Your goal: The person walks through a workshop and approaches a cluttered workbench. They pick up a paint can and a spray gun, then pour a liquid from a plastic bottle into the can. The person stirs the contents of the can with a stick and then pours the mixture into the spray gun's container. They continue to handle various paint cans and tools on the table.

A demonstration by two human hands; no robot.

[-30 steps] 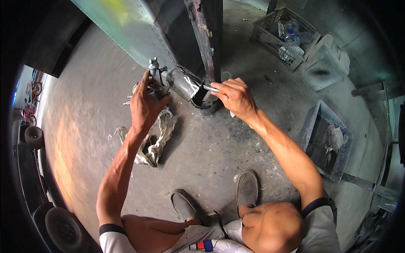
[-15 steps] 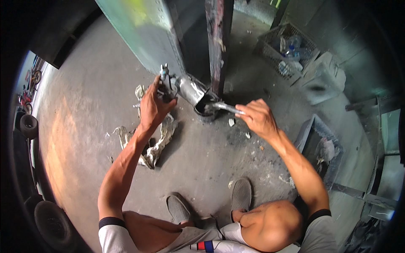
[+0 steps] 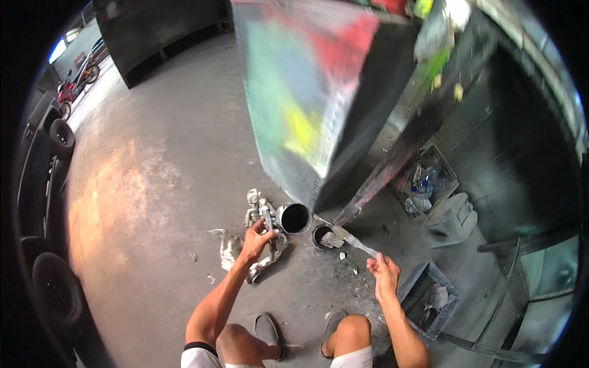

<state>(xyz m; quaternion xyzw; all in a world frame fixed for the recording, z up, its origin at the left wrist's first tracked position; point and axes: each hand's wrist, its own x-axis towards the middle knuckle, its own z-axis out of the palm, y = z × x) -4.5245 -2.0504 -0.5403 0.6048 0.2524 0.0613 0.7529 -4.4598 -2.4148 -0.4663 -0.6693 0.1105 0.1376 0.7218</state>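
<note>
My left hand (image 3: 255, 242) is closed around a spray gun (image 3: 268, 222) whose round metal cup (image 3: 282, 226) has its dark opening facing up. In my right hand (image 3: 385, 277) is the handle of what looks like a paintbrush (image 3: 362, 245), smeared with grey. Its wide end lies over the rim of a small dark can (image 3: 315, 241) on the floor, just right of the cup. Crumpled, stained cloth (image 3: 232, 245) lies on the floor beneath and beside my left hand.
A tall panel with coloured paint patches (image 3: 300, 92) stands beyond the cup, and a dark post (image 3: 392, 162) leans beside it. To the right are a crate of plastic bottles (image 3: 451, 187), a whitish jug (image 3: 453, 219) and a grey tray (image 3: 451, 294). Tyres (image 3: 56, 285) line the left.
The spray gun's cup, tilted over the can before, is now upright beside it. The brush end has come up from inside the can to its rim. My view has shifted, showing more of the panel.
</note>
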